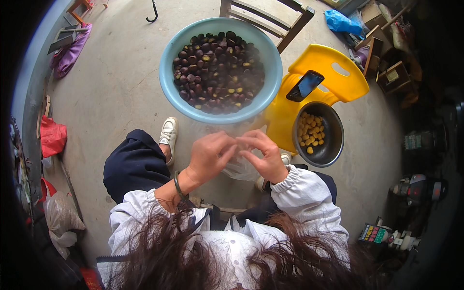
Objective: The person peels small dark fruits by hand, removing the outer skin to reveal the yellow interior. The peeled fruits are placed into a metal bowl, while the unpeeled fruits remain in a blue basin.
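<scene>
My left hand (210, 156) and my right hand (266, 156) meet at the fingertips in front of me, fingers curled. A haze blurs the spot between them, so whether a small piece is pinched there cannot be made out. Under them hangs or lies a clear plastic bag (242, 171). Just beyond stands a light blue plastic basin (166, 72) holding many dark brown chestnuts (217, 69), some showing yellow flesh. To the right, a metal bowl (331, 145) with peeled yellow chestnuts (310, 128) rests on a yellow plastic chair (281, 123).
A smartphone (305, 86) lies on the yellow chair near its backrest (326, 65). Behind the basin is a dark wooden chair (295, 27). A tied sack (61, 214) and a red bag (53, 135) line the left wall. Boxes and a blue bag (342, 22) sit at upper right.
</scene>
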Demonstrator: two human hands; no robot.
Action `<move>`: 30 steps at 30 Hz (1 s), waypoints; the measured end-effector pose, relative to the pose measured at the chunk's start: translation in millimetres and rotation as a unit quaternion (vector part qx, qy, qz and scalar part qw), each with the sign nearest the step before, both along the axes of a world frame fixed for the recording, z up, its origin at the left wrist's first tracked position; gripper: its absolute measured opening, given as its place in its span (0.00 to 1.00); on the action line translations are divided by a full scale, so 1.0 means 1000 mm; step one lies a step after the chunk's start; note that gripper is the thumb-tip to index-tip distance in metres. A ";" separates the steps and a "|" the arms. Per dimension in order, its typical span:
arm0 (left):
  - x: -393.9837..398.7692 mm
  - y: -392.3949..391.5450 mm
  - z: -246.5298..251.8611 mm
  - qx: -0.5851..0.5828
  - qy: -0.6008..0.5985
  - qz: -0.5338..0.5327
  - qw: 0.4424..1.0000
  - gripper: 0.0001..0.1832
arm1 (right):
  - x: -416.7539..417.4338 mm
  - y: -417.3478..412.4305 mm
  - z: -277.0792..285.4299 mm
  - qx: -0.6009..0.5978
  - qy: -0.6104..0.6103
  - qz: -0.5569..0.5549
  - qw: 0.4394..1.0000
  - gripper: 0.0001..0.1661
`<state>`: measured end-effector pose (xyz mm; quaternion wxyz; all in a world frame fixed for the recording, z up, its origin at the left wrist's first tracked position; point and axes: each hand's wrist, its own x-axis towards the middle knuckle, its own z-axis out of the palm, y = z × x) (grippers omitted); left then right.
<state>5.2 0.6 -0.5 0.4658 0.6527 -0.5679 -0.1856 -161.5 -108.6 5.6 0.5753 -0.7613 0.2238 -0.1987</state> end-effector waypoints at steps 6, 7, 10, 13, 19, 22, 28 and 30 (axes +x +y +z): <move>-0.001 -0.001 -0.001 -0.014 -0.029 0.001 0.999 0.05 | 0.000 0.000 0.001 -0.014 -0.002 0.005 1.000 0.22; -0.001 -0.001 -0.001 -0.013 -0.030 0.000 0.999 0.05 | 0.000 0.000 0.001 -0.015 -0.003 0.006 1.000 0.22; -0.001 0.000 0.000 -0.013 -0.035 0.000 0.999 0.05 | 0.001 0.000 0.002 -0.016 0.000 0.011 1.000 0.22; -0.002 0.001 0.004 0.026 0.023 0.015 0.999 0.04 | 0.000 0.000 0.003 -0.001 -0.005 0.017 1.000 0.22; -0.001 0.000 -0.006 0.078 0.123 0.065 0.987 0.04 | 0.000 -0.002 -0.002 0.226 -0.077 0.020 0.971 0.20; 0.000 -0.001 -0.012 0.069 0.149 0.061 0.985 0.03 | -0.005 -0.008 -0.002 0.311 -0.064 0.023 0.948 0.20; 0.002 0.001 -0.010 0.057 0.219 0.009 0.974 0.03 | -0.006 -0.012 -0.001 0.331 -0.040 0.006 0.943 0.21; 0.002 0.002 -0.011 0.056 0.234 0.001 0.971 0.04 | -0.006 -0.012 -0.002 0.344 -0.043 -0.007 0.938 0.21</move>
